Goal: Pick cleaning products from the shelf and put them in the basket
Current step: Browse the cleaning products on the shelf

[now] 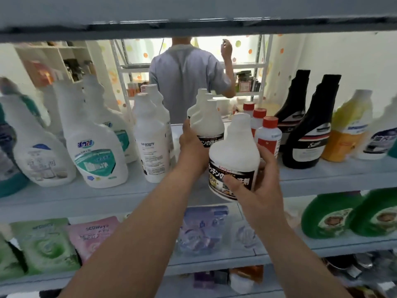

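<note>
Your right hand (257, 190) wraps round a white dark-labelled bottle (234, 155) at the front edge of the shelf (326, 175). Just behind and left of that bottle, your left hand (191, 147) grips a matching bottle (207, 123) on the shelf. Right of the held bottle crowd three red-capped bottles (268, 134), then two black bottles (309, 138); left of it stand two tall white bottles (150, 136)

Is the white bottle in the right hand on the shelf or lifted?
Lifted: the right hand grips the white bottle, its base in front of the shelf edge.
</note>
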Available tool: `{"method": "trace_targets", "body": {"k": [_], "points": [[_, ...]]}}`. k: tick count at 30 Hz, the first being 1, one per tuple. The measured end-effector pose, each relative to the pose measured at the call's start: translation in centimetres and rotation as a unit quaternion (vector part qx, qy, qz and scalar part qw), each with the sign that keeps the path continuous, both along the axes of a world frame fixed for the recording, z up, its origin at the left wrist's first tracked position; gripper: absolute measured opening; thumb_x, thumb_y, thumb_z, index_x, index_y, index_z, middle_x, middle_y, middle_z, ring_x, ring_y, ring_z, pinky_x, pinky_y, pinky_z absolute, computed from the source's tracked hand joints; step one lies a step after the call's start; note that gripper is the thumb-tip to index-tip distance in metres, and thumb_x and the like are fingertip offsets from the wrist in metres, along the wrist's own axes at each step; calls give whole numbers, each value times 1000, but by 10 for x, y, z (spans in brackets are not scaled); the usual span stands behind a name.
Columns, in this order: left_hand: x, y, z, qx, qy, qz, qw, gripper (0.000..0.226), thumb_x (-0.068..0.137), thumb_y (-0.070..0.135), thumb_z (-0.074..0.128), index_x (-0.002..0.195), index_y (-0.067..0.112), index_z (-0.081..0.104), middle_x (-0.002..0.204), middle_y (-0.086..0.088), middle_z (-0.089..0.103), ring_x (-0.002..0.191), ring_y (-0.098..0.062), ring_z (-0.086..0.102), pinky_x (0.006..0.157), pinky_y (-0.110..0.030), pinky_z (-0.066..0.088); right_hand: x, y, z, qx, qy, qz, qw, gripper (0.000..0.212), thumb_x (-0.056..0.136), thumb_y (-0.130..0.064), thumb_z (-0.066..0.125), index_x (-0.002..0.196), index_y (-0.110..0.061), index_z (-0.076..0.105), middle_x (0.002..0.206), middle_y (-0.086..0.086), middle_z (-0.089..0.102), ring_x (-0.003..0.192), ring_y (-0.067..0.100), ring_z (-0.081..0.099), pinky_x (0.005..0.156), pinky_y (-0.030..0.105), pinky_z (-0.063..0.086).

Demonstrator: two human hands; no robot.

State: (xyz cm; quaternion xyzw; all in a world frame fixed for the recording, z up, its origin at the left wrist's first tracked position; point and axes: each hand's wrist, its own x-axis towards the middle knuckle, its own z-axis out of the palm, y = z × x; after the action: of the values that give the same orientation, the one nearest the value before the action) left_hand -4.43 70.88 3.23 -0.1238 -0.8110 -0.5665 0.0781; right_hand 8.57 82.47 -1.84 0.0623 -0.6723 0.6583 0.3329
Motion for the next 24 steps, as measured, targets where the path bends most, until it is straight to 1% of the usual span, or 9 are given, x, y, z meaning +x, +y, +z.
{"method": "trace_targets", "body": {"k": [2, 5, 7, 9, 12, 15, 18, 21, 24], "points": [[-13, 4, -5, -25, -23, 21, 999, 81, 91, 39, 42, 161, 10, 14, 160, -21, 24, 145, -40, 33, 104, -35, 33, -6, 1, -2, 11, 1, -8, 1000, 79, 67, -44, 86, 132, -64, 44, 138, -19, 55, 127, 5, 59, 95, 32, 59], [-26, 2, -10, -114, -42, 59, 991, 62, 93, 27, 61, 145, 7, 35, 147, -24, 36, 132, -41, 42, 96, -37, 36, -13, 7, -3, 25, 4, -15, 1000, 79, 68, -45, 85, 133, -62, 44, 139, -18, 54, 128, 7, 58, 97, 35, 59], [-25, 1, -10, -121, -52, 47, 990, 63, 88, 34, 72, 137, 12, 39, 137, -17, 42, 126, -36, 46, 94, -39, 38, -17, 9, -2, 27, 11, -24, 999, 78, 68, -43, 85, 132, -62, 45, 139, -17, 55, 128, 7, 58, 97, 37, 59], [-16, -3, -15, -75, -49, 42, 995, 64, 83, 42, 77, 124, 17, 35, 118, -3, 53, 109, -29, 55, 79, -31, 45, -19, 10, -2, 33, 21, -42, 998, 78, 68, -40, 85, 130, -64, 44, 138, -19, 54, 128, 6, 57, 96, 35, 59], [9, -9, -22, -73, -16, 54, 996, 64, 82, 42, 79, 117, 22, 29, 108, 7, 55, 91, -17, 53, 60, -16, 33, -16, 11, -2, 37, 25, -55, 998, 79, 69, -37, 86, 131, -61, 44, 138, -15, 55, 127, 10, 58, 96, 39, 59], [36, -21, -28, -29, 26, 62, 997, 69, 80, 35, 83, 130, 21, 39, 124, 3, 60, 108, -19, 60, 80, -29, 50, -12, 11, 0, 25, 29, -59, 998, 80, 70, -33, 87, 132, -59, 44, 136, -17, 56, 126, 9, 59, 96, 33, 58], [67, -47, -30, 24, 40, 54, 997, 75, 68, 48, 83, 125, 36, 37, 120, 20, 60, 106, 5, 60, 74, -8, 47, -6, 13, 3, 12, 22, -55, 998, 79, 69, -40, 86, 133, -62, 45, 136, -19, 58, 126, 9, 60, 96, 32, 57], [89, -84, -34, 72, 36, 60, 995, 71, 55, 61, 76, 116, 56, 39, 108, 41, 62, 98, 23, 57, 69, -1, 47, -7, 13, 6, 25, -5, -59, 998, 80, 67, -49, 84, 136, -58, 46, 139, -13, 58, 126, 7, 59, 98, 37, 56], [99, -113, -52, 117, 9, 67, 991, 69, 53, 56, 79, 111, 67, 43, 113, 35, 65, 104, 8, 64, 90, -29, 56, -20, 1, 7, 45, -26, -59, 997, 81, 66, -42, 88, 133, -56, 43, 140, -8, 52, 125, 6, 56, 99, 31, 55]]}}
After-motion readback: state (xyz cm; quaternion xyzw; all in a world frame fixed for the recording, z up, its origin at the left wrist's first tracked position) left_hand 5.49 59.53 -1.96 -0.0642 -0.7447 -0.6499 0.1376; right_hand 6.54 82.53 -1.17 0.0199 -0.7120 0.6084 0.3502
